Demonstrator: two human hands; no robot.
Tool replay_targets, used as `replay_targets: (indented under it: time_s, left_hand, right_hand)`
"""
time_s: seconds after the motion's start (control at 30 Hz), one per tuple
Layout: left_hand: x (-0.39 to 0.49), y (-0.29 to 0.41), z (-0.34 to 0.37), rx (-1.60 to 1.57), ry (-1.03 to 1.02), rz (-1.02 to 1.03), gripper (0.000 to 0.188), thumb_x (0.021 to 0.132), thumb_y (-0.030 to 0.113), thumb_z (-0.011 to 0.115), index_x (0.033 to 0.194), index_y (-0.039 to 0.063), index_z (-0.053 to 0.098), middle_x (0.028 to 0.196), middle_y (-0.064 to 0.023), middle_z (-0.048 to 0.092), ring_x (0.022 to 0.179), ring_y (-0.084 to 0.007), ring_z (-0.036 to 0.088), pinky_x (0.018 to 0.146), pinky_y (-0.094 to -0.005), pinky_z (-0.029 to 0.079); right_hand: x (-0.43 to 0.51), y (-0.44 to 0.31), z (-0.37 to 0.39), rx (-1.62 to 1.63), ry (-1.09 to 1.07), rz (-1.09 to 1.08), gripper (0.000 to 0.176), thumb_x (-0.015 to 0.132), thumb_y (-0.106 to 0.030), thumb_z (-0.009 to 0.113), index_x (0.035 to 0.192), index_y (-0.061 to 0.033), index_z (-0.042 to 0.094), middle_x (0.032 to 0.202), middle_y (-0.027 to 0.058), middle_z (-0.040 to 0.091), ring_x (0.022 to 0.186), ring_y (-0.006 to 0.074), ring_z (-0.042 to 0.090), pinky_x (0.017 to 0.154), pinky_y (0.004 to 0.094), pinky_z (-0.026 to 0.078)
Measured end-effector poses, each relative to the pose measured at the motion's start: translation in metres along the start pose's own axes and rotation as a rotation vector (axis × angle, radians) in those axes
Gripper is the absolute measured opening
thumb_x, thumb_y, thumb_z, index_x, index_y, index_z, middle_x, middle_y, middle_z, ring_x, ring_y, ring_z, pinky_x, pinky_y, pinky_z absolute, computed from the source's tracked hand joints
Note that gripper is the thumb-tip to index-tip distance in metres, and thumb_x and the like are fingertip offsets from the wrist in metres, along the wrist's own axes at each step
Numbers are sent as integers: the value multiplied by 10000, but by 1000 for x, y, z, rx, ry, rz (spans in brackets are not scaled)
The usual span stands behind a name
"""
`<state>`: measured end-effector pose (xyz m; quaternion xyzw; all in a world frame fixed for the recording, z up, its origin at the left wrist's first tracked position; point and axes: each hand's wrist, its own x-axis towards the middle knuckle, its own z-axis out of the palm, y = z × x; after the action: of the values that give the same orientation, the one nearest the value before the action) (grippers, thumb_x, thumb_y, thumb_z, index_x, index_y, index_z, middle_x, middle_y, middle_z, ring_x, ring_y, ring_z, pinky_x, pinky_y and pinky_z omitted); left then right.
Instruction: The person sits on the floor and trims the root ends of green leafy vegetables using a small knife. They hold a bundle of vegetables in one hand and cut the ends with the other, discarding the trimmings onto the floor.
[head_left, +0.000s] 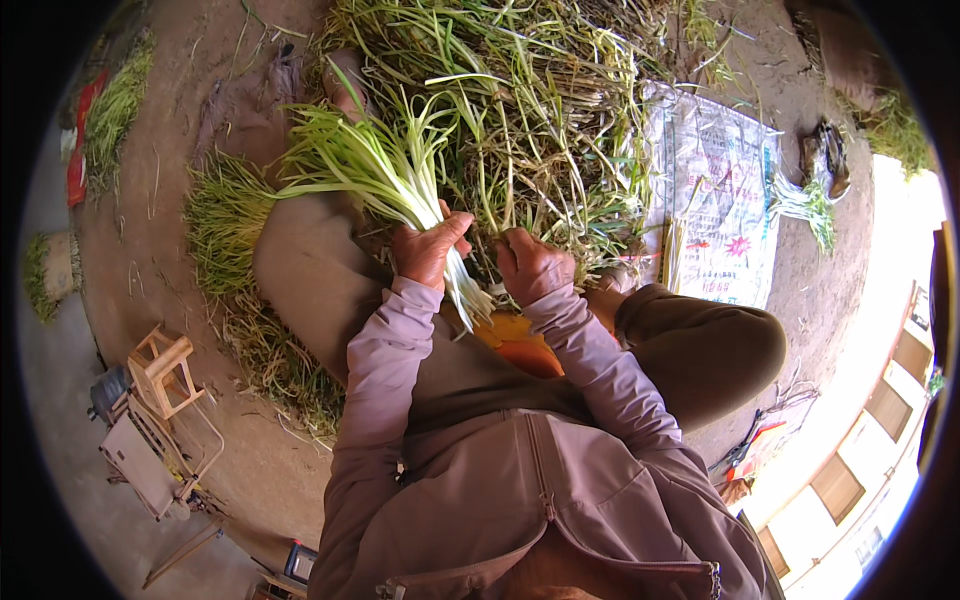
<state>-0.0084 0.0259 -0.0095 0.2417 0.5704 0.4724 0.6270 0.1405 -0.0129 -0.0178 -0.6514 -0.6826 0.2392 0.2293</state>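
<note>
My left hand grips a bunch of long, flat-leaved greens that look like garlic chives. Their leaves fan out to the upper left, and the white stem ends hang below my fist. Close by on the right, my right hand has its fingers curled around the lower end of a pale green stalk; the fingertips partly hide that end. Beyond both hands lies a big heap of loose greens and brown, withered stalks.
Right of the heap, a printed white plastic sack lies flat, with a small white-stemmed bunch beside it. More greens are piled by my left knee. A wooden stool and a folding chair stand at lower left.
</note>
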Motion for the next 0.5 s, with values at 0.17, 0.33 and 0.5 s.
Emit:
replay_targets:
  time_s: [0.17,0.33,0.5]
  left_hand:
    - [0,-5,-2,126,-4,-100,239,690,42,707,865,11,548,703,-38,558,510,-112,504,451,-247,439]
    - [4,-13,-7,219,-84,-92,279,685,5,702,910,5,538,707,-29,543,512,-112,494,458,-239,424]
    - [4,-13,-7,232,-129,-122,275,687,-15,679,925,-9,541,712,-34,549,513,-112,505,452,-237,421]
  right_hand:
    - [-12,-20,-4,-25,-67,-71,159,808,-234,547,756,-94,493,615,107,579,518,284,577,442,394,440]
    - [-14,-16,1,-15,-71,-100,150,779,-230,592,771,-98,522,595,113,578,505,300,571,450,384,443]
    - [-14,-12,-1,68,-120,-71,180,784,-264,595,776,-90,547,604,128,581,505,296,575,458,388,443]
